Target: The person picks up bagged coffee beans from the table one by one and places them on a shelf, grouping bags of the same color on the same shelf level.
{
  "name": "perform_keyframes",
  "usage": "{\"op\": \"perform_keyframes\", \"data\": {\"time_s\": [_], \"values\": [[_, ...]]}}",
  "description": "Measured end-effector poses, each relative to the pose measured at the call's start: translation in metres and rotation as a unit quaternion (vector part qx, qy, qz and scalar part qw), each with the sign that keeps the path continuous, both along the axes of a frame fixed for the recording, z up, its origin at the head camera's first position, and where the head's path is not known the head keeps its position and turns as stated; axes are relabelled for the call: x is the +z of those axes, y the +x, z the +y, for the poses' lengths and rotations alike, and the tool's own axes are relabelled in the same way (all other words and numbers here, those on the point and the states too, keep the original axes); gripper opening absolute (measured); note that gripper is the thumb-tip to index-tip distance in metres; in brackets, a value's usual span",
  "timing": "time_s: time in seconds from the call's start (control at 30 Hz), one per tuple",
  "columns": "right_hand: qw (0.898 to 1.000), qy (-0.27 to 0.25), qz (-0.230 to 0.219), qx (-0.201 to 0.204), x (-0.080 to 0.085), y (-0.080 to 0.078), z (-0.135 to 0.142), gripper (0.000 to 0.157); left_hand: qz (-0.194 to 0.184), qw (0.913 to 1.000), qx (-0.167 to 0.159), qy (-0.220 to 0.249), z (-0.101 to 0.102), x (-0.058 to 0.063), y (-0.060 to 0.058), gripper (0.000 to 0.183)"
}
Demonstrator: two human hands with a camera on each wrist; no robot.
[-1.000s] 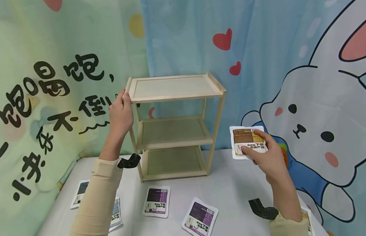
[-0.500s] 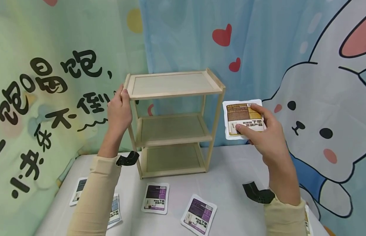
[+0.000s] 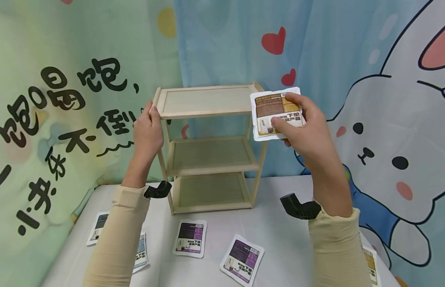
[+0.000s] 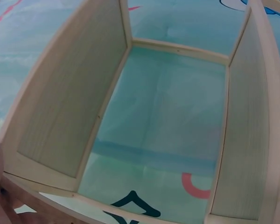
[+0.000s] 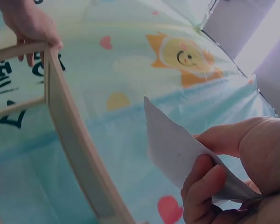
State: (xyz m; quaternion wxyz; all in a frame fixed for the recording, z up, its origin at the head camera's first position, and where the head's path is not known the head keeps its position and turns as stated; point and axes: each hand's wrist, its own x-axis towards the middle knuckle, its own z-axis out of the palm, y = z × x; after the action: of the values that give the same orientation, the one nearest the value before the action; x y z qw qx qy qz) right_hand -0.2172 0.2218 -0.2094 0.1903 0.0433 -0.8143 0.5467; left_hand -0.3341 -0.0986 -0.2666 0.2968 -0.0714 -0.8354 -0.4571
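Holding: one brown-and-yellow packet, right hand.
Fingers pinch its edge; left hand, fingers gripping wooden rack, upper left corner; two purple-printed packets, white surface.

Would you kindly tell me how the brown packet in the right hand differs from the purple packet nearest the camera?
The white-bordered rectangular brown packet is held up by the right hand; the white-bordered rectangular purple packet lies on the white table. The brown packet has yellow panels; the purple packet, violet ones. Both bear dark lettering.
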Motion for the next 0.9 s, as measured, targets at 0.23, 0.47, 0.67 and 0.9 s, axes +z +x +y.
{"op": "perform_keyframes", "data": {"time_s": [0.23,0.47,0.67,0.9], "values": [[1.000,0.010,-0.011,0.026,0.025,-0.022,-0.033,0.066,0.007,0.9998,0.011,-0.014,0.000,0.002,-0.001,0.053],[0.996,0.005,-0.054,0.064,0.041,-0.051,-0.060,0.066,0.008,0.9996,0.016,-0.020,0.004,0.000,0.000,0.051],[0.992,-0.010,-0.073,0.107,0.050,-0.073,-0.084,0.066,0.023,0.9993,0.021,-0.020,0.006,0.000,0.001,0.050],[0.983,-0.043,-0.112,0.141,0.053,-0.097,-0.113,0.066,0.028,0.9990,0.029,-0.017,0.004,0.001,0.000,0.050]]}}
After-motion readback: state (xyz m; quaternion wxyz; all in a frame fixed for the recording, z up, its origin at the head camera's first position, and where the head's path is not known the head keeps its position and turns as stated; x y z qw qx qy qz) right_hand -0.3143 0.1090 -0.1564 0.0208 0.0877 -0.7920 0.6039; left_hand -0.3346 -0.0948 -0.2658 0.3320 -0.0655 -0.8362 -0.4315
